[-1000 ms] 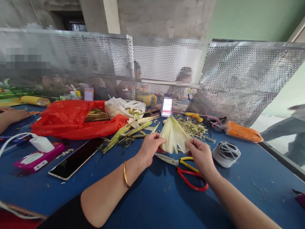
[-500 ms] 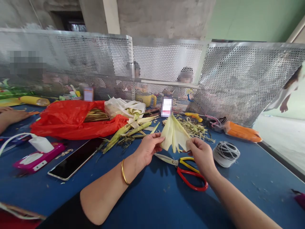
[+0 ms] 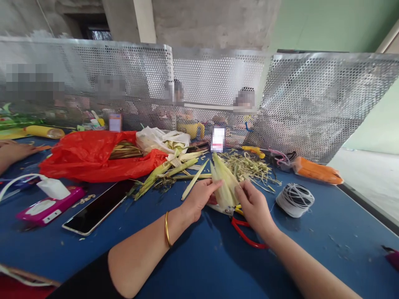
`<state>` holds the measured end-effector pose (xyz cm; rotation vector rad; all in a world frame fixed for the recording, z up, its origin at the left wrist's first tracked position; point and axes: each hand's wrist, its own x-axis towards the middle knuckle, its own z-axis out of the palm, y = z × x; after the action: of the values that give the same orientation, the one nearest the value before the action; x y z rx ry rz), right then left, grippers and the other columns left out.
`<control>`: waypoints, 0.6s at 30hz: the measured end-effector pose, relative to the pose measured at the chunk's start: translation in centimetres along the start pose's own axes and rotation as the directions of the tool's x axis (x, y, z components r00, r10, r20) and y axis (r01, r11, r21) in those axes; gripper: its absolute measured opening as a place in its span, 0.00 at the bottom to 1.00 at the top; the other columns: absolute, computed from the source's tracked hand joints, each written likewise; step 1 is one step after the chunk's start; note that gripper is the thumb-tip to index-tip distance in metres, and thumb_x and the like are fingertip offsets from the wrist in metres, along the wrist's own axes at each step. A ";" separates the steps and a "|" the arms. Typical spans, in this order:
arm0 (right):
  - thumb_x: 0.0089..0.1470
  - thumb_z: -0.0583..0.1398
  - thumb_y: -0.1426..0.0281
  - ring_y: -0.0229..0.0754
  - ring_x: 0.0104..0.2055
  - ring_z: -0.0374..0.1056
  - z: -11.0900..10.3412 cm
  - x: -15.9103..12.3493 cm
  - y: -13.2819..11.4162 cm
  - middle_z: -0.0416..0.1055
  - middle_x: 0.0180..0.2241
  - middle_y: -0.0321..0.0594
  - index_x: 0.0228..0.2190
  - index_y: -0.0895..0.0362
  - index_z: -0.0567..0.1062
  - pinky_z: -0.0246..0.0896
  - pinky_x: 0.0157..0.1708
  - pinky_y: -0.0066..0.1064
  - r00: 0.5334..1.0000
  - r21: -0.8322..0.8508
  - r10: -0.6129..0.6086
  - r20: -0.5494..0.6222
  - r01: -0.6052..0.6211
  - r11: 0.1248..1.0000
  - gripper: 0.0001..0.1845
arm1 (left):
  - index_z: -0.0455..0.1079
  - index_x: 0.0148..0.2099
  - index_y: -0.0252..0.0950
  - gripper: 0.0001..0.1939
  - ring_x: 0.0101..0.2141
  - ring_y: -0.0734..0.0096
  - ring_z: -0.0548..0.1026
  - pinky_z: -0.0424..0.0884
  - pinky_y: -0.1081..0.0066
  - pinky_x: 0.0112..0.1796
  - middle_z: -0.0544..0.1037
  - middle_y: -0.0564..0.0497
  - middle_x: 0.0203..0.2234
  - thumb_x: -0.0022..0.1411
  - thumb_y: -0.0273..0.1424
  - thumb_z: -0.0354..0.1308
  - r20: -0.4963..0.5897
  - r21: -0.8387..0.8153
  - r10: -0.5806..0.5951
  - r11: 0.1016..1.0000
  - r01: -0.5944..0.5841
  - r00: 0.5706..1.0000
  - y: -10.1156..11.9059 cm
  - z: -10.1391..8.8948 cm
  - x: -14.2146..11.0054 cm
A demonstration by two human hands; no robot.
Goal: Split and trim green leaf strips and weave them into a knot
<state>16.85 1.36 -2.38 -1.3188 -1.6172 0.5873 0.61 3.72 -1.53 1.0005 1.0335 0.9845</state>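
Pale green-yellow corn husk (image 3: 227, 180) is held up over the table between both hands, its sides folded inward. My left hand (image 3: 199, 198) pinches its left side, with a gold bangle on the wrist. The fingers and thumb of my right hand (image 3: 254, 205) are closed on the right edge. Beneath the hands lie scissors (image 3: 245, 237) with one red and one yellow handle, partly hidden by the husk and my right hand. A narrow husk strip (image 3: 195, 179) lies just beyond my left hand. To the right sits a ball of white string (image 3: 294, 200).
Shredded husk (image 3: 251, 168) lies behind the hands, more husks (image 3: 162, 174) to the left. A red plastic bag (image 3: 84, 153), phone (image 3: 98, 211) and magenta power strip (image 3: 51, 207) occupy the left side. A perforated metal screen (image 3: 311, 104) stands behind, with people beyond.
The spread husk has been drawn in and folded narrower. My right hand has moved left, closer to my left hand. A narrow strip now shows more fully beside my left hand.
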 end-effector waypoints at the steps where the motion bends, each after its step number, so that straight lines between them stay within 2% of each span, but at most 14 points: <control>1: 0.57 0.55 0.62 0.37 0.24 0.55 0.1 -0.2 -0.1 0.61 0.20 0.32 0.24 0.53 0.65 0.48 0.25 0.29 1.000 -0.059 -0.025 0.018 0.026 0.998 0.12 | 0.74 0.36 0.32 0.18 0.23 0.72 0.73 0.69 0.72 0.25 0.78 0.49 0.25 0.54 0.44 0.62 0.020 -0.003 -0.011 1.000 0.011 1.000 -0.1 0.2 -0.1; 4: 0.58 0.54 0.63 0.37 0.24 0.56 0.2 -0.6 -0.3 0.63 0.21 0.32 0.27 0.53 0.67 0.48 0.25 0.29 0.993 -0.094 -0.045 0.112 0.056 0.994 0.10 | 0.74 0.36 0.31 0.21 0.24 0.70 0.74 0.69 0.72 0.25 0.79 0.47 0.26 0.48 0.44 0.67 0.050 0.013 -0.003 1.000 0.002 0.999 -0.7 0.3 -0.1; 7: 0.57 0.55 0.61 0.38 0.26 0.57 0.3 -0.3 -0.1 0.64 0.22 0.33 0.27 0.54 0.68 0.50 0.26 0.28 0.990 0.050 0.012 0.140 -0.019 0.999 0.12 | 0.75 0.39 0.31 0.18 0.25 0.70 0.75 0.69 0.74 0.25 0.80 0.46 0.29 0.47 0.37 0.69 0.035 0.020 0.029 0.999 -0.030 0.999 -1.1 0.2 0.1; 12: 0.51 0.59 0.58 0.37 0.24 0.56 0.2 0.4 0.2 0.61 0.20 0.31 0.22 0.55 0.67 0.53 0.24 0.28 0.983 0.279 0.159 0.094 -0.179 0.943 0.15 | 0.74 0.37 0.29 0.09 0.23 0.69 0.75 0.70 0.72 0.24 0.79 0.45 0.27 0.50 0.25 0.62 -0.004 0.022 -0.011 1.000 0.011 1.000 -0.6 0.3 0.2; 18: 0.51 0.59 0.58 0.37 0.23 0.58 -0.3 0.5 0.5 0.62 0.20 0.31 0.23 0.55 0.67 0.54 0.24 0.28 0.984 0.296 0.175 -0.028 -0.159 0.942 0.15 | 0.72 0.34 0.31 0.08 0.23 0.70 0.74 0.71 0.72 0.24 0.78 0.47 0.26 0.47 0.22 0.57 -0.028 0.007 -0.017 1.000 0.017 0.999 0.0 0.1 0.1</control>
<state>17.32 1.94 -2.46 -1.2437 -1.3219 0.8535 0.74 3.84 -1.53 0.9844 1.0679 0.9838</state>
